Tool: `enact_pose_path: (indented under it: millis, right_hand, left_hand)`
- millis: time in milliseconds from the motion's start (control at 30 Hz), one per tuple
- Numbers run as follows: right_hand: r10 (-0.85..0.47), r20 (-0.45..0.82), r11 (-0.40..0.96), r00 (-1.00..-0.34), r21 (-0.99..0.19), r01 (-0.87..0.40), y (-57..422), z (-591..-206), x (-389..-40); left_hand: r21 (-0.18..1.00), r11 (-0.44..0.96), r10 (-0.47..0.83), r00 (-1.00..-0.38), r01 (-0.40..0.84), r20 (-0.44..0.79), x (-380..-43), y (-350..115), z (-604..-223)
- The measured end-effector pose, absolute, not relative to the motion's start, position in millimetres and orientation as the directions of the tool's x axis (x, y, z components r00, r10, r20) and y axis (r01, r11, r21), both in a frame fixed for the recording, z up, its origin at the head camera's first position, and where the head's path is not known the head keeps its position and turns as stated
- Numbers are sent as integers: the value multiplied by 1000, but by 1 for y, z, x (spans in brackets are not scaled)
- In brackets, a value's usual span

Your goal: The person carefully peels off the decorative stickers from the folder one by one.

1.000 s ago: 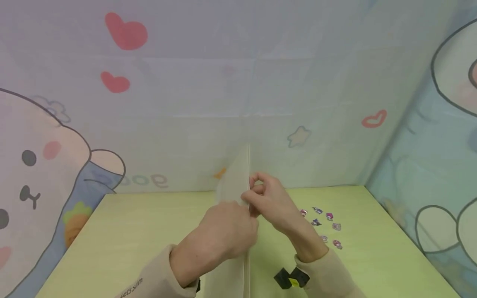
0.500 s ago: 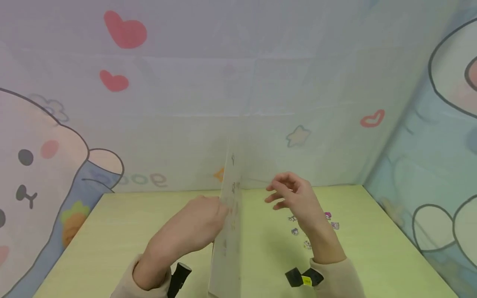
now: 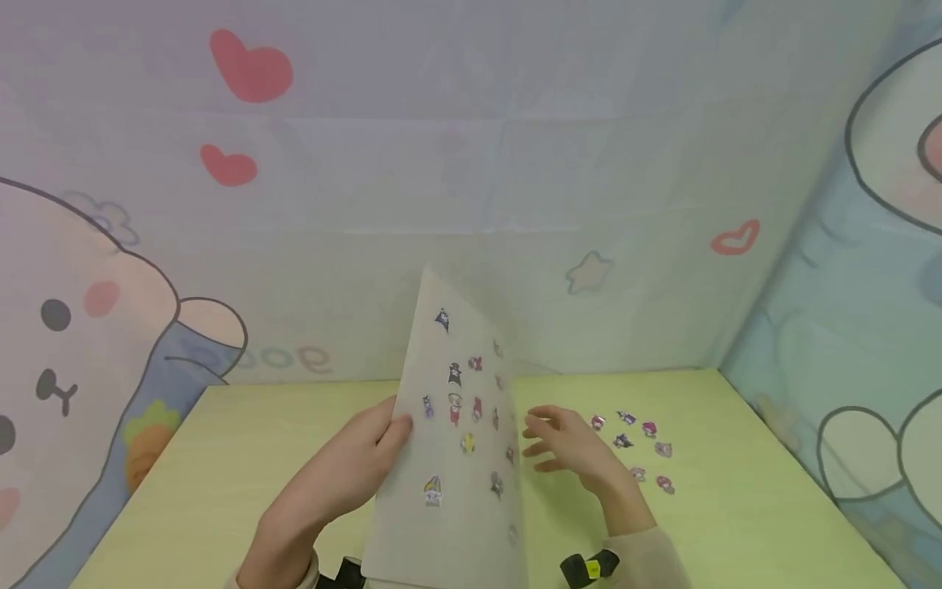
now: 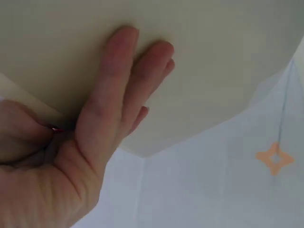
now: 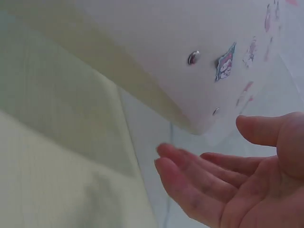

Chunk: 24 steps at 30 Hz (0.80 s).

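A large white sticker book (image 3: 412, 536) stands on edge in the middle, tilted, its face with scattered cartoon stickers turned toward the right. My left hand (image 3: 349, 458) grips its left edge, thumb on the stickered face. In the left wrist view, the fingers (image 4: 102, 104) lie extended along the plain back of the book (image 4: 209, 90). My right hand (image 3: 577, 448) hovers just right of the book, palm toward it, fingers loosely bent and holding nothing. The right wrist view shows that hand (image 5: 232, 185) below the stickered face, near a sticker (image 5: 225, 64).
Several loose cartoon stickers (image 3: 622, 440) lie on the yellow-green table (image 3: 721, 523), right of my right hand. A printed cloth backdrop (image 3: 412, 180) hangs behind the table, and a side cloth (image 3: 832, 327) borders the right.
The book has swung from edge-on to show its stickered face. My right hand has let go of it and moved right and down. My left hand has shifted left with the edge.
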State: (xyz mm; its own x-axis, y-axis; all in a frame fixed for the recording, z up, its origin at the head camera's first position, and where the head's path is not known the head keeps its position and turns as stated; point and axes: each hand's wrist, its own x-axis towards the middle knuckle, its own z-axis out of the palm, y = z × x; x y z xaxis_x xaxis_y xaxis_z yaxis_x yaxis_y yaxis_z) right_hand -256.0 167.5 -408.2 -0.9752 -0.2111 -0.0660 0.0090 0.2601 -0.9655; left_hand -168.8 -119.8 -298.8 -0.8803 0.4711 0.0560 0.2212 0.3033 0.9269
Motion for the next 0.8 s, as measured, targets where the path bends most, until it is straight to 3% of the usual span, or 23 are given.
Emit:
enact_pose_path:
  millis: [400,633,800]
  right_hand:
    - [-375,-157,180,-914,-979,94,182,-422,-265]
    - [-294,-158,215,-943,-972,96,194,-421,-270]
    - [-314,-161,261,-936,-962,78,205,-420,-276]
  left_hand:
    - [990,58,486,-870,130,86,-185,-146,-348]
    - [992,71,448,-892,104,61,-201,-154,-374]
    - [995,85,454,-891,50,6,-213,-158,-391]
